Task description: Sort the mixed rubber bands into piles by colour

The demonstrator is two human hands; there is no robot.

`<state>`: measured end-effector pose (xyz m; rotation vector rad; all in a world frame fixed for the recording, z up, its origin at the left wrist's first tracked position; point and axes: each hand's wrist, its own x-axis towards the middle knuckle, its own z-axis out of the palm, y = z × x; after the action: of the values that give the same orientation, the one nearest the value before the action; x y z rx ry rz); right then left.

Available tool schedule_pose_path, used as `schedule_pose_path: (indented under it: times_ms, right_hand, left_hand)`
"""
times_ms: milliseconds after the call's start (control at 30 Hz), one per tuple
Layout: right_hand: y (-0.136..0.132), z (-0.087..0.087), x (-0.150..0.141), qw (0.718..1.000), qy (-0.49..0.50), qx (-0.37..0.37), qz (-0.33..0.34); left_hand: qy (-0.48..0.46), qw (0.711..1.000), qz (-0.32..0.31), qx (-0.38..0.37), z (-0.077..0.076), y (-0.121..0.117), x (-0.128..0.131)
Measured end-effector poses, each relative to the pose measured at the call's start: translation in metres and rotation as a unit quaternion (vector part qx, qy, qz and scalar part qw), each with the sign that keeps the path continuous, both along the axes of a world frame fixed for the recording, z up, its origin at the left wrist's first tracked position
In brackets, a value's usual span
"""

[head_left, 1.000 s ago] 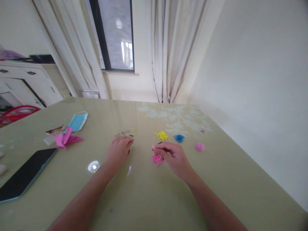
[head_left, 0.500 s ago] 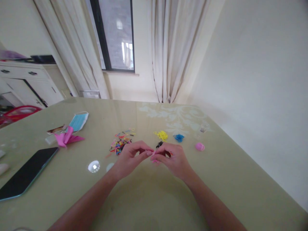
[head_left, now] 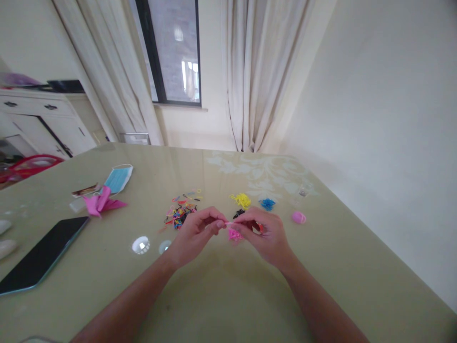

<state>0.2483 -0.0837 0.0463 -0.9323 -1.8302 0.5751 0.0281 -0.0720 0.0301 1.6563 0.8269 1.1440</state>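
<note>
My left hand (head_left: 194,233) and my right hand (head_left: 266,236) meet over the middle of the table, fingertips pinched together on a small pink rubber band (head_left: 227,224). Just below the fingertips lies a heap of pink rubber bands (head_left: 233,234). A mixed heap of coloured bands (head_left: 178,214) sits left of my left hand. Beyond my right hand lie a black heap (head_left: 238,213), a yellow heap (head_left: 241,200) and a blue heap (head_left: 267,204). A round pink object (head_left: 298,217) rests to the right.
On the olive glass-topped table (head_left: 221,295) at the left lie a black phone (head_left: 39,255), a pink folded paper (head_left: 100,204), a blue face mask (head_left: 118,178) and a small card (head_left: 84,190). A wall runs along the right side; curtains and a window stand behind.
My left hand left the mixed heap and came right to meet my right hand, which rose off the pink heap. Both now pinch a pink band.
</note>
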Motion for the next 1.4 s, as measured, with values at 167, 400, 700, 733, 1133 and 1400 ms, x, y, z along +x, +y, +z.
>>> schedule_pose_path:
  times_ms: [167, 400, 700, 733, 1133, 1400]
  right_hand:
    - [-0.002, 0.004, 0.001, 1.0, 0.02, 0.011, 0.006]
    - [0.02, 0.002, 0.018, 0.986, -0.12, -0.115, 0.015]
    - [0.03, -0.021, 0.022, 0.947, -0.271, -0.173, -0.014]
    - [0.03, -0.022, 0.021, 0.946, -0.273, -0.173, -0.015]
    - [0.028, -0.02, 0.019, 0.947, -0.261, -0.184, -0.027]
    - [0.029, -0.018, 0.018, 0.96, -0.242, -0.135, -0.038]
  left_hand:
    - [-0.005, 1.0, -0.004, 0.009, 0.001, -0.001, 0.001]
    - [0.103, 0.974, 0.201, 0.028, -0.011, 0.027, -0.024]
    - [0.516, 0.816, 0.233, 0.117, -0.036, 0.046, -0.049]
    - [0.53, 0.811, 0.22, 0.115, -0.038, 0.045, -0.047]
    - [0.58, 0.776, 0.201, 0.148, -0.041, 0.049, -0.05]
    - [0.569, 0.775, 0.23, 0.149, -0.038, 0.049, -0.048]
